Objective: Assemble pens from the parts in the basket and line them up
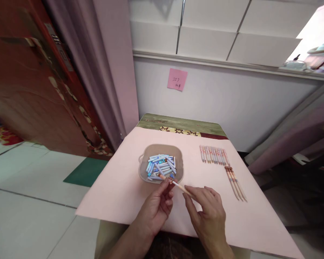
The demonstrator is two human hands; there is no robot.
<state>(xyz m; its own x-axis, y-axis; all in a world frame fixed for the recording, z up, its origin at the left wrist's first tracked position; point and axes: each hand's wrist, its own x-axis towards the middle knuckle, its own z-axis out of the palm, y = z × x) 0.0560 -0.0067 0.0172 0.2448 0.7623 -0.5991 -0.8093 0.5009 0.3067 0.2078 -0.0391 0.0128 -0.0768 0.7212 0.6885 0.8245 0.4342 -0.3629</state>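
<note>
Pinched between the thumb and fingers of my left hand (157, 208) is the peach-coloured upper part of a pen (162, 177), brown at its tip. My right hand (206, 210) grips the pale lower pen barrel (183, 188) from above. A thin white length shows between the two parts, which lie nearly in line. Just beyond my left hand stands a translucent plastic box (179, 154) holding many blue and white pen pieces (162, 165). Three assembled-looking pens (235, 183) with brown tops lie side by side right of my right hand.
A row of several pens (213, 155) lies at the table's far right. Pink paper (113, 194) covers most of the green-edged table (205, 124). A pink note (177, 79) sticks to the wall behind. A wooden door (29, 90) and curtain stand at left.
</note>
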